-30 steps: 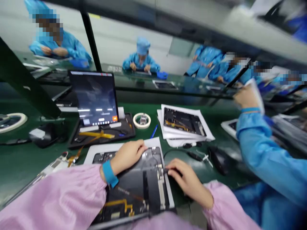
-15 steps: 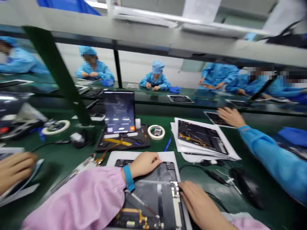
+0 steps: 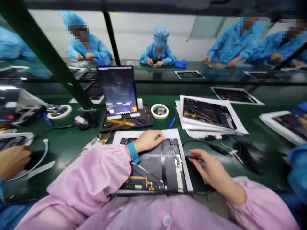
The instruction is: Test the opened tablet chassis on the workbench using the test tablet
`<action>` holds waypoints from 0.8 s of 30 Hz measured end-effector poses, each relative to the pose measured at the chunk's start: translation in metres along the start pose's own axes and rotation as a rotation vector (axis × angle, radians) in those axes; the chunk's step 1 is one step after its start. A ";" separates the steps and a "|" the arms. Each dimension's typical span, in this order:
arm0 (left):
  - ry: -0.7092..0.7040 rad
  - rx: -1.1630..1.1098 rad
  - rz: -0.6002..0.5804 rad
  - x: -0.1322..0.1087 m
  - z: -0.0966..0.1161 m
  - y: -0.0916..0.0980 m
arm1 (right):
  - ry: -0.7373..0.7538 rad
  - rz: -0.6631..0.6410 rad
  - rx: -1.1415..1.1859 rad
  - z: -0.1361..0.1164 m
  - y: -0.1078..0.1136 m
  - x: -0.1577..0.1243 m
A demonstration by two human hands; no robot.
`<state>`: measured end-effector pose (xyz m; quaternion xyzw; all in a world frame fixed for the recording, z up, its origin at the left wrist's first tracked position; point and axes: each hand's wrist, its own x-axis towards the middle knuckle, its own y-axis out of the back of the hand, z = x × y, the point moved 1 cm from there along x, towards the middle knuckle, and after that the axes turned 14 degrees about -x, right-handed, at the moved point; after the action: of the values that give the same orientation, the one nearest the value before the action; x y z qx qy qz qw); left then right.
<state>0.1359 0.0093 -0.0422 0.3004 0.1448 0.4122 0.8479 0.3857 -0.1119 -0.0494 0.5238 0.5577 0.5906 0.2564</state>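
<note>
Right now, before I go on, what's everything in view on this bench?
tablet: 1, black, opened, on a white sheet, front centre
tool: 1, dark, thin, right of the tablet
screen: 1, dark, lit, upright behind the tablet
tray: 1, black, under the screen
tape rolls: 2, white, right of the tray and far left
pen: 1, blue, by the nearer roll
spare tablets: at least 3, black on white sheets, right side
mouse: 1, black, near right
table: 1, green
people: several, blue suits, across the line
co-worker's hand: 1, left edge
left hand: pink sleeve, resting on the tablet
right hand: pink sleeve, holding the tool
</note>
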 end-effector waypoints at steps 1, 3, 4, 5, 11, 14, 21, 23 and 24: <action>0.003 0.004 -0.001 0.000 0.000 0.000 | -0.003 0.031 -0.006 0.000 0.001 -0.002; 0.017 0.014 -0.009 0.000 0.000 0.000 | 0.041 0.033 -0.040 -0.003 0.004 -0.004; 0.023 0.017 -0.015 0.000 0.000 0.001 | 0.072 0.011 -0.059 -0.005 0.006 -0.004; 0.028 0.017 -0.022 0.000 0.000 0.001 | 0.101 -0.006 -0.078 -0.008 0.007 -0.003; 0.039 0.019 -0.020 -0.002 -0.001 0.000 | 0.218 0.017 -0.132 -0.016 0.010 0.005; 0.041 0.021 -0.013 -0.002 -0.001 0.000 | 0.218 0.025 -0.126 -0.017 0.007 0.006; 0.020 0.013 0.003 0.002 -0.004 0.000 | 0.189 0.046 -0.054 -0.020 -0.005 0.004; 0.010 0.004 0.016 0.001 -0.003 -0.002 | 0.178 0.050 -0.030 -0.020 -0.007 0.003; 0.005 -0.003 0.025 0.000 -0.001 -0.003 | 0.173 0.050 -0.021 -0.019 -0.008 0.003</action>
<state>0.1377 0.0085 -0.0452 0.2997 0.1425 0.4238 0.8428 0.3652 -0.1147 -0.0526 0.4819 0.5583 0.6458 0.1976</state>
